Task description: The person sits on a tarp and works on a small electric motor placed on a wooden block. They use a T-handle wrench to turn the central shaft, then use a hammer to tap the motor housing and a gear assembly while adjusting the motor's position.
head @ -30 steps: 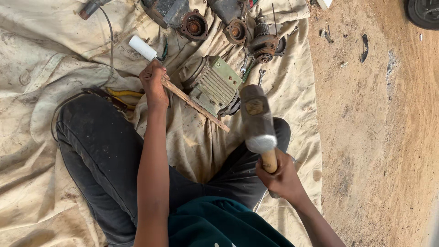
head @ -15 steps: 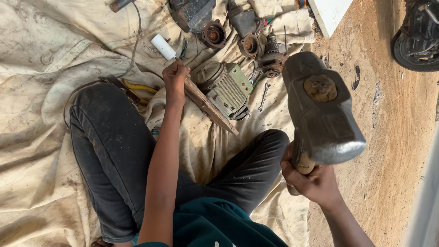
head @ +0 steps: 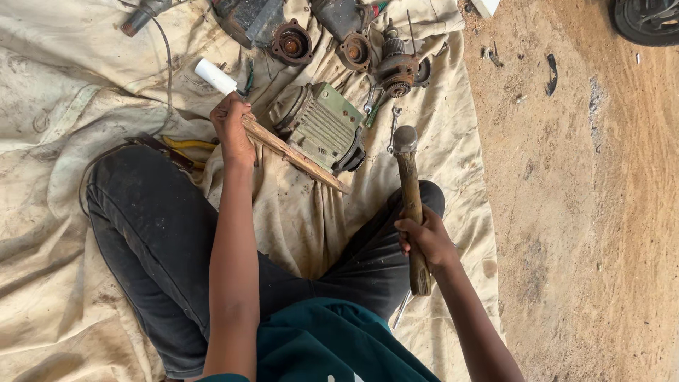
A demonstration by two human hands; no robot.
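My left hand (head: 232, 127) grips the upper end of a wooden stick (head: 297, 157), which slants down to the right along a green finned motor housing (head: 322, 126) lying on the cloth. My right hand (head: 424, 237) holds the wooden handle of a hammer (head: 407, 191). The hammer's metal head points away from me and is low beside the housing's right end, close to the stick's far tip. I sit with legs in dark trousers spread on either side of the housing.
A dirty cream cloth (head: 64, 92) covers the ground. Rusty motor parts (head: 385, 60) lie beyond the housing, with a white tube (head: 214, 76), yellow-handled pliers (head: 185, 144) and a wrench (head: 392, 131) nearby. Bare dirt (head: 587, 212) lies right, a tyre (head: 647, 21) at the top corner.
The hammer was raised high near the camera half a second ago and has swung down to beside the housing. My left hand keeps the stick in the same place.
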